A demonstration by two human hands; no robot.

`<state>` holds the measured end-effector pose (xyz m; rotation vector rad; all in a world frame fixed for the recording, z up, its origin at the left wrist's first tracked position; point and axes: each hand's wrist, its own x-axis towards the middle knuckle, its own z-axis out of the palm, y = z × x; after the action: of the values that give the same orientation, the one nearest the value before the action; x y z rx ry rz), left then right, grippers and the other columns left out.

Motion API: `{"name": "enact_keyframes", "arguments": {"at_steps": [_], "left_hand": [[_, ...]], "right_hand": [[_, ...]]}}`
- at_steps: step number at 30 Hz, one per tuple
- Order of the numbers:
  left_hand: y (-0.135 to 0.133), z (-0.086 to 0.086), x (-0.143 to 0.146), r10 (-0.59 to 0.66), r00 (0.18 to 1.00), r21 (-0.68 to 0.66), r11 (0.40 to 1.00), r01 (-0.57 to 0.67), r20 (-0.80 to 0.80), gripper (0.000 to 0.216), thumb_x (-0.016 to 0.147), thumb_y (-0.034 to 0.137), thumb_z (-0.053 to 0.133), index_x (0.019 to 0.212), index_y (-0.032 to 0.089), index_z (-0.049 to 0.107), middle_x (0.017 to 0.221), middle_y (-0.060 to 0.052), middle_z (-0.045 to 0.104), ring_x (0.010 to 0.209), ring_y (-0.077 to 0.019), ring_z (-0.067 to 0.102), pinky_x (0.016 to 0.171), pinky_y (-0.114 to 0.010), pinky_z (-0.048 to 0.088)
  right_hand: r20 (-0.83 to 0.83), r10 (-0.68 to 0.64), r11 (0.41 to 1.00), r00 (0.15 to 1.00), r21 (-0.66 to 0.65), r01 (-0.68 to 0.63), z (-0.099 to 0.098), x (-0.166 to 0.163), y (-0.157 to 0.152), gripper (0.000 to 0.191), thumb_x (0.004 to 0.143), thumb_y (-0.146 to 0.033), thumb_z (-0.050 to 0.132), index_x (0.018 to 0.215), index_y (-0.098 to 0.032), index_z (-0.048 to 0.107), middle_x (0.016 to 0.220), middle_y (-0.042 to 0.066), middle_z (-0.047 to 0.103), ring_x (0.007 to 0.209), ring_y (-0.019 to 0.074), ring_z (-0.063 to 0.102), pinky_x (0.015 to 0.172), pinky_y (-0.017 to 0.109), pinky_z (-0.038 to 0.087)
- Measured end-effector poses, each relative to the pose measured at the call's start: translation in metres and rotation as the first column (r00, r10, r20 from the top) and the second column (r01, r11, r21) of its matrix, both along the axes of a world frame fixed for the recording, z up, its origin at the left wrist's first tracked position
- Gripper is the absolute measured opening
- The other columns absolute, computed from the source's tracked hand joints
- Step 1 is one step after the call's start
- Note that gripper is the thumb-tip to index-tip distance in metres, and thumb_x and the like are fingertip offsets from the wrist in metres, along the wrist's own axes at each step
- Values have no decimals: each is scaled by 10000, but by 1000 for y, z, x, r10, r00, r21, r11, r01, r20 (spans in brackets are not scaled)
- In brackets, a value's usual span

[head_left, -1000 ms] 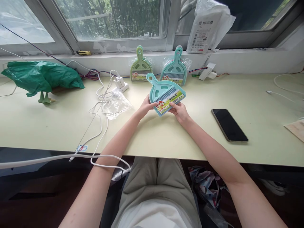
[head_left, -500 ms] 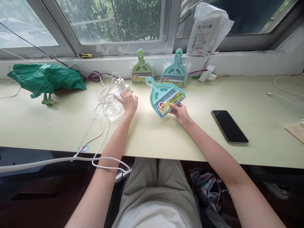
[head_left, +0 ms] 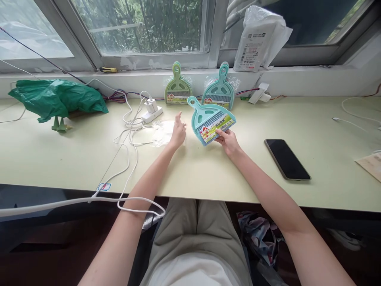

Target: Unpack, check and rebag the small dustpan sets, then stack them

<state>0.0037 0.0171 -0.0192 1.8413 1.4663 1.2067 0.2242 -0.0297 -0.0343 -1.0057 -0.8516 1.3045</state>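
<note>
A light-blue dustpan and brush set [head_left: 210, 117] with a printed label is tilted above the desk. My right hand [head_left: 229, 142] grips its lower right edge, thumb on the label and fingers behind. My left hand [head_left: 178, 133] hovers low by the dustpan's left side, fingers apart with one pointing up; it holds nothing that I can see. Just left of it lies a clear plastic wrapper [head_left: 163, 133]; whether they touch I cannot tell. Behind, a green dustpan set [head_left: 177, 88] and other blue dustpan sets [head_left: 218, 89] lean upright against the sill in clear wrapping.
Left of my hand are a white power strip with plug [head_left: 151, 113] and looped white cables [head_left: 129, 135]. A phone [head_left: 287, 159] lies at right. A green plastic bag [head_left: 58, 99] covers something at far left. A white package [head_left: 257, 41] stands on the sill.
My left hand has moved right, away from the power strip and toward the held dustpan. The clear wrapper has shifted right too. The dustpan set in my right hand has moved slightly right.
</note>
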Motion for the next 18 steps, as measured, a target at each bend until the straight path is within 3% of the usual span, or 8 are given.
{"name": "enact_keyframes", "arguments": {"at_steps": [3, 6, 8, 10, 13, 15, 18], "left_hand": [[-1, -2, 6, -55, 984, -192, 977, 88, 171, 643, 853, 64, 324, 1455, 266, 223, 1451, -157, 423, 1053, -167, 644, 958, -408, 505], [-2, -3, 3, -168, 971, -321, 922, 216, 169, 651, 787, 22, 362, 1410, 207, 313, 1256, -143, 588, 860, -137, 677, 865, -373, 538], [-4, -2, 0, -229, 973, -270, 938, 217, -16, 573, 773, 16, 380, 1314, 196, 446, 1133, -103, 650, 874, -149, 666, 876, -367, 519], [-8, -1, -1, -173, 928, -107, 984, 145, -329, 449, 795, 41, 396, 1178, 196, 571, 1059, -89, 674, 963, -195, 637, 946, -407, 465], [-14, 0, -1, 31, 738, 119, 991, 67, -674, 310, 833, 141, 455, 1062, 179, 659, 1058, -126, 668, 1096, -285, 556, 1011, -463, 368], [-17, 1, 0, 86, 637, 139, 990, 34, -766, 285, 845, 214, 482, 1037, 163, 686, 1053, -152, 657, 1087, -312, 538, 989, -463, 356], [-19, 3, 0, 90, 567, 89, 996, -29, -819, 309, 874, 266, 451, 1005, 158, 709, 1023, -163, 650, 1022, -305, 550, 959, -452, 349]], "right_hand": [[-13, -16, 1000, 1000, -8, 16, 2, 2, 1, 160, 761, -231, 742, 889, -188, 656, 910, 16, 755, 772, 139, 716, 757, 271, 614], [-21, -26, 1000, 999, -12, 25, 3, 4, 1, 148, 765, -219, 737, 880, -189, 649, 902, 12, 753, 769, 137, 715, 762, 272, 615], [-17, -27, 1000, 999, -16, 27, 4, 4, 1, 134, 772, -211, 726, 879, -189, 649, 904, 12, 753, 774, 137, 716, 760, 270, 616], [-13, -23, 999, 1000, -22, 23, 5, 4, 0, 115, 783, -198, 712, 880, -188, 651, 909, 12, 754, 778, 135, 717, 752, 263, 617], [-11, -15, 999, 1000, -39, 14, 7, 5, 0, 78, 799, -172, 689, 870, -178, 657, 890, 15, 755, 752, 128, 715, 718, 245, 616], [1, -2, 999, 1000, -55, 2, 7, 5, 0, 68, 804, -158, 681, 868, -172, 662, 878, 20, 757, 735, 126, 714, 691, 236, 613], [41, 31, 996, 999, -82, -27, 5, 7, 1, 77, 801, -147, 681, 876, -165, 672, 872, 31, 762, 716, 129, 713, 661, 230, 607]]}}
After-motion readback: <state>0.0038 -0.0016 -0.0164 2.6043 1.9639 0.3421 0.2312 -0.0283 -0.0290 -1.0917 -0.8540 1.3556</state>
